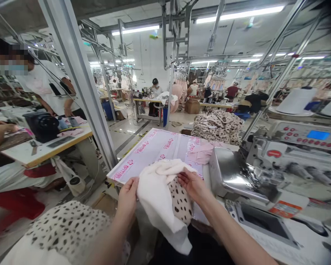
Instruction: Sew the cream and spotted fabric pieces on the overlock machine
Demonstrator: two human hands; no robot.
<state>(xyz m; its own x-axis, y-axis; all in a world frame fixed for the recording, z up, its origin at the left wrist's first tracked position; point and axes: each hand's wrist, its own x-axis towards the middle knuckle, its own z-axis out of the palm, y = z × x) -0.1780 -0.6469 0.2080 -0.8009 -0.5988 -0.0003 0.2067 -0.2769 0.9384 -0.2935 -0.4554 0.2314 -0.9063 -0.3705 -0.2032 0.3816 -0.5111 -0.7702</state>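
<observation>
My left hand (128,197) is clamped on the edge of a soft white-lined spotted garment (161,200), and my right hand (191,185) lies apart from it across the fold; I can't tell whether that one grips. Held over the pink-printed surface (154,154), the cloth looks light and limp, so I'd pinch it by its edges. An overlock sewing machine (292,154) stands beside it, and a spotted fabric pile (66,232) sits nearer me, by a cardboard box (106,204).
</observation>
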